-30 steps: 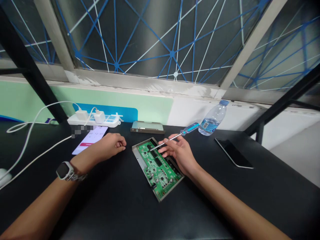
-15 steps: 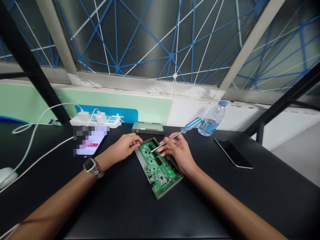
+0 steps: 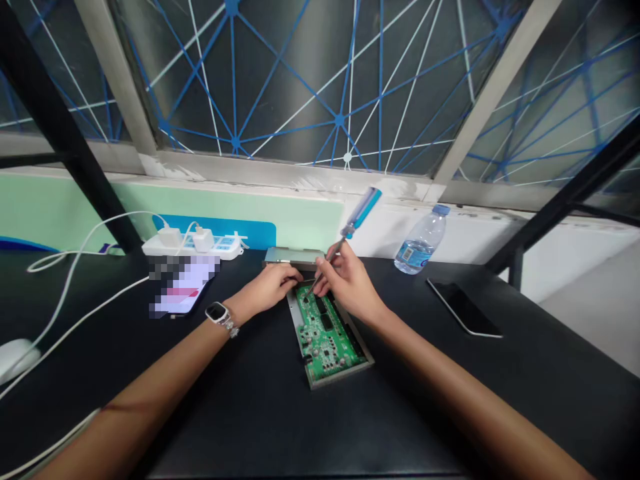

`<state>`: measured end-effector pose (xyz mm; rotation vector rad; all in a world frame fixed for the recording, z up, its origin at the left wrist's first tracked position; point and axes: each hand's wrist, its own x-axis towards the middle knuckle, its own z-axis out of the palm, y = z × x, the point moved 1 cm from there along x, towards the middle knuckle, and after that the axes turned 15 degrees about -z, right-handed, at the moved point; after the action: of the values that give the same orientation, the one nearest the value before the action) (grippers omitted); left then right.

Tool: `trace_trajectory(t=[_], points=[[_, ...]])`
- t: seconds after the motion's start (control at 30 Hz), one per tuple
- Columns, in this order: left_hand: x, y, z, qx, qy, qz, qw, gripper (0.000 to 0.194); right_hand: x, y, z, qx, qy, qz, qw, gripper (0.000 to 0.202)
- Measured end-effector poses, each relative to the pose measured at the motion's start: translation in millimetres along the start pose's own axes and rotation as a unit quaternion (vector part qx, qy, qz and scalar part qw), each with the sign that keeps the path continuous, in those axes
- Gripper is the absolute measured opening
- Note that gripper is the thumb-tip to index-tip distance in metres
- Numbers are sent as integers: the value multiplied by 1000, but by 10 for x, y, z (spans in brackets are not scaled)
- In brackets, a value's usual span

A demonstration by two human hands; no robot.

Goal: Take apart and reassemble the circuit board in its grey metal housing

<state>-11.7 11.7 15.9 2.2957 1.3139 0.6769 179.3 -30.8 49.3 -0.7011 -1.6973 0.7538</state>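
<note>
A green circuit board (image 3: 334, 339) lies in a shallow metal tray on the black desk, its long side running away from me. My left hand (image 3: 274, 287) is at the far left corner of the tray, thumb and fingers closed on the edge; the fingertips are partly hidden. In my right hand (image 3: 351, 283) is a screwdriver (image 3: 362, 212) with a blue and clear handle. Its handle points up and right above the knuckles, and the shaft slants down to the far part of the board. Whether the tip touches the board I cannot tell.
Behind the board lies a flat metal cover (image 3: 293, 257). A white power strip (image 3: 225, 248), cables and a lit phone (image 3: 193, 293) are on the left. To the right stand a water bottle (image 3: 420, 243) and a dark phone (image 3: 463, 307) lying flat. A white mouse (image 3: 17, 357) is far left.
The screwdriver has swung from a low slant to a steeper one. My left hand has shifted right along with the board's far end, and the tray has turned slightly.
</note>
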Motion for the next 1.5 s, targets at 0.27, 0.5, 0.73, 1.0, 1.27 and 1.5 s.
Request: trace_trajectory(t=[0.27,0.5,0.73,1.0,1.27,1.5], points=[[-62,-22,33,-46,26,44,998,24,551,-155,260,-160,-140,-81,974,13],[-135,-58,65,-73,46,21,996,23,482,26,284,-226,-133,-101,960,10],[-177,-17,92,-240,47,-30,969,25,386,159,242,-216,-113,-98,965,11],[-151,-49,131,-267,52,-49,961,20,366,193,277,-215,-127,-98,963,9],[-160,-63,129,-251,51,-54,965,20,372,219,261,-197,-136,-87,967,11],[-162,-39,125,-254,53,-60,964,17,387,207,246,-180,-151,-69,970,14]])
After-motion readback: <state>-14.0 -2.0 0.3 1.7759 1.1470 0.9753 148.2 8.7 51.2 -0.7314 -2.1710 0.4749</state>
